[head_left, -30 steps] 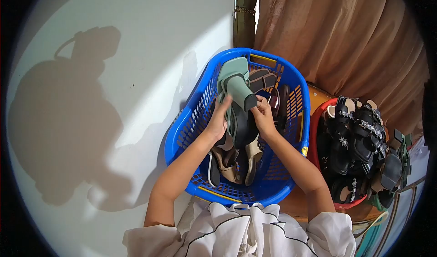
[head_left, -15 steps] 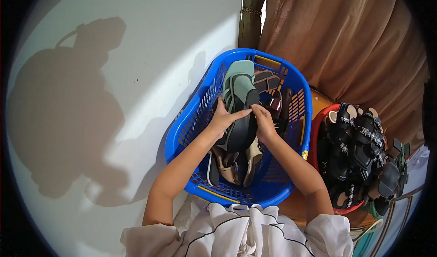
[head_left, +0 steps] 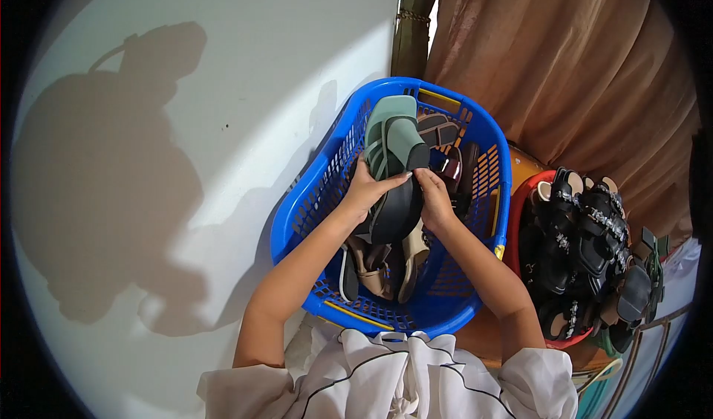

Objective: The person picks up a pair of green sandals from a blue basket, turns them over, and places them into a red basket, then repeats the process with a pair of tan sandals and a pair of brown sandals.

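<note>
A green heeled sandal (head_left: 402, 135) with thin straps is held over the basket, its block heel tipped with black. A black sole (head_left: 397, 215) lies against it on the near side. My left hand (head_left: 364, 192) is closed around the sandal's strap side, thumb stretched across the black sole. At the other side, my right hand (head_left: 434, 196) is closed, its fingertips pinching the edge of the sole just below the heel tip. Under the hands, a beige sandal (head_left: 375, 279) and other footwear rest in the blue basket (head_left: 286, 222).
Right of the basket, a red tub (head_left: 514, 229) is heaped with black sandals (head_left: 587, 241) bearing shiny ornaments. More green sandals (head_left: 653, 270) hang over its right side. Brown sandals (head_left: 438, 131) lie at the basket's back. A white wall (head_left: 245, 70) and a brown curtain (head_left: 557, 55) border the space.
The green sandal has turned slightly, showing more of its heel. My right hand has shifted a little to the right; my left hand keeps its grip.
</note>
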`<action>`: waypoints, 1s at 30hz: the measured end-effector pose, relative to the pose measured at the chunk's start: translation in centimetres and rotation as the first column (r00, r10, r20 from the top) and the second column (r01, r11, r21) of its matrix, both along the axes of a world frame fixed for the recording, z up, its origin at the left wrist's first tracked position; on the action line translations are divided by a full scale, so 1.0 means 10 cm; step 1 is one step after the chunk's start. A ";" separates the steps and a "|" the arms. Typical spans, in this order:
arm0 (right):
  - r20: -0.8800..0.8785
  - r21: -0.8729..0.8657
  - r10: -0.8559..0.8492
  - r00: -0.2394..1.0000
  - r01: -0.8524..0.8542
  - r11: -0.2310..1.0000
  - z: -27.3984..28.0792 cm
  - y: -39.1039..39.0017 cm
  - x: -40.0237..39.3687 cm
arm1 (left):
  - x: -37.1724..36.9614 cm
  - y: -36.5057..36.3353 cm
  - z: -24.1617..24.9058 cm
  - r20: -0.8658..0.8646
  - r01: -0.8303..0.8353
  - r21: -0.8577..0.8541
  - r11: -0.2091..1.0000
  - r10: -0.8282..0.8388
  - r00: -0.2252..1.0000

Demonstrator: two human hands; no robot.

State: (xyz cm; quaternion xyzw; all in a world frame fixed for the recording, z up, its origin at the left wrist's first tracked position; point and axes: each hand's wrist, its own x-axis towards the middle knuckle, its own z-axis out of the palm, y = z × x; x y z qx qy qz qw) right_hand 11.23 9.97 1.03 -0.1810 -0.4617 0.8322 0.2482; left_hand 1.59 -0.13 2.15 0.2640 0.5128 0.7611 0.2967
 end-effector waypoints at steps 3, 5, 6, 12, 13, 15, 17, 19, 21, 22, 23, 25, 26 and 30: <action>-0.001 -0.019 0.023 1.000 -0.023 1.000 0.02 0.01 0.01 | -0.01 0.01 -0.03 0.000 0.002 -0.013 1.000 -0.002 1.000; 0.019 -0.019 0.040 0.999 -0.039 0.999 0.03 0.01 0.00 | -0.02 0.02 -0.07 0.018 0.014 -0.009 1.000 -0.014 1.000; 0.041 -0.020 0.044 0.998 -0.043 0.999 0.04 0.01 0.00 | -0.03 0.02 -0.07 0.026 0.009 -0.002 1.000 -0.009 1.000; 0.105 -0.005 0.024 0.994 -0.024 1.000 -0.03 0.04 -0.06 | -0.04 0.04 -0.09 0.115 -0.026 -0.007 1.000 0.026 0.993; 0.131 -0.010 0.009 0.991 -0.007 1.000 -0.03 0.04 -0.07 | -0.03 0.02 -0.05 0.137 -0.023 -0.003 1.000 0.023 0.990; 0.145 0.099 0.091 0.985 -0.106 0.989 0.01 0.06 -0.06 | -0.04 0.01 -0.03 0.202 -0.019 0.000 1.000 0.019 0.979; 0.171 0.231 0.101 0.980 -0.140 0.963 0.02 0.07 -0.06 | -0.07 -0.01 -0.03 0.283 -0.015 -0.008 1.000 0.017 0.959; 0.195 0.381 0.036 0.980 -0.109 0.918 -0.01 0.08 -0.07 | -0.10 -0.01 -0.03 0.338 0.002 -0.028 1.000 0.007 0.941; 0.283 0.442 0.082 0.956 -0.205 0.873 -0.03 0.16 -0.07 | -0.17 -0.02 -0.08 0.436 0.060 -0.032 0.998 -0.040 0.899; 0.358 0.445 0.087 0.930 -0.252 0.859 0.05 0.16 -0.02 | -0.18 -0.01 -0.10 0.448 0.042 -0.061 0.997 -0.010 0.894; 0.430 0.445 0.091 0.898 -0.299 0.844 0.15 0.14 0.02 | -0.19 -0.01 -0.10 0.460 0.057 -0.047 0.997 -0.029 0.887; 0.491 0.453 0.164 0.856 -0.411 0.791 0.31 0.09 0.09 | -0.21 -0.01 -0.10 0.484 0.089 -0.018 0.996 -0.069 0.872; 0.521 0.454 0.197 0.830 -0.465 0.760 0.37 0.07 0.13 | -0.21 -0.01 -0.11 0.493 0.092 -0.042 0.995 -0.059 0.868; 0.558 0.403 0.289 0.777 -0.559 0.724 0.31 0.10 0.16 | -0.22 -0.02 -0.08 0.565 0.131 -0.009 0.991 -0.103 0.819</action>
